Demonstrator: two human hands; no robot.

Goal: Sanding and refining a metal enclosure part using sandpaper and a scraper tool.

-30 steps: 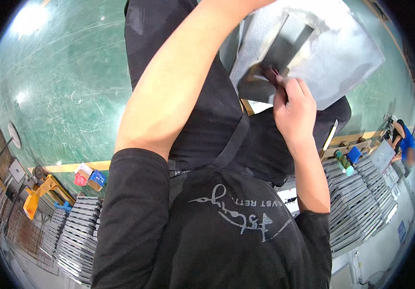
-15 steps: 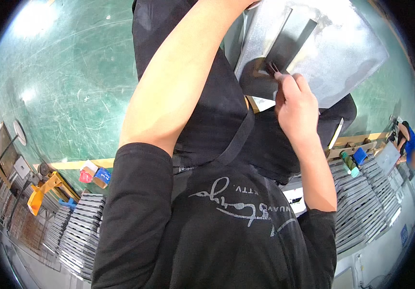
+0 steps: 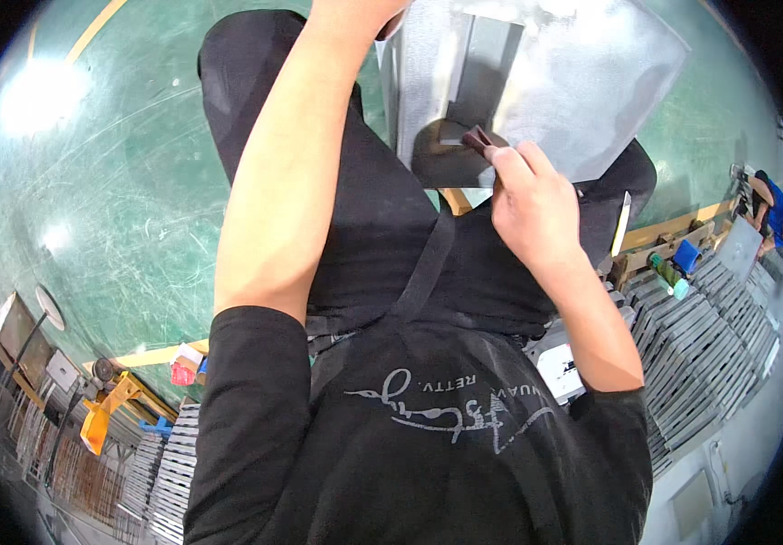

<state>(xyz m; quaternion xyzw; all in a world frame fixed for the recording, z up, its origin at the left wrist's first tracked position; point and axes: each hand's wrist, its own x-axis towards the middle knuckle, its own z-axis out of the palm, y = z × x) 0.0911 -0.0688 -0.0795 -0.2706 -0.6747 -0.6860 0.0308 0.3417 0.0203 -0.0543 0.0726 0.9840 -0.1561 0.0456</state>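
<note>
A grey metal panel [image 3: 609,100] with a raised or recessed darker strip [image 3: 485,68] lies tilted across my lap. My right hand [image 3: 537,200] pinches a folded dark brown piece [image 3: 477,139] that looks like sandpaper. The folded end is at the near end of the strip, over a shadowed patch of the panel; whether it touches the metal I cannot tell. At the upper edge, beside the panel's far left corner, my left hand [image 3: 359,14] is partly cut off, and its fingers are out of sight.
Stacks of grey metal panels stand on the right [image 3: 709,372] and left [image 3: 173,454]. A pale narrow blade-like strip [image 3: 622,222] is by my right thigh. A green bottle [image 3: 670,275] and blue item [image 3: 685,256] sit right. Beyond is a person in blue [image 3: 779,213]. Yellow equipment [image 3: 114,409] stands left.
The panel and both hands now appear farther left as the whole view has shifted. The folded brown piece has turned, showing a broader side near the strip's end.
</note>
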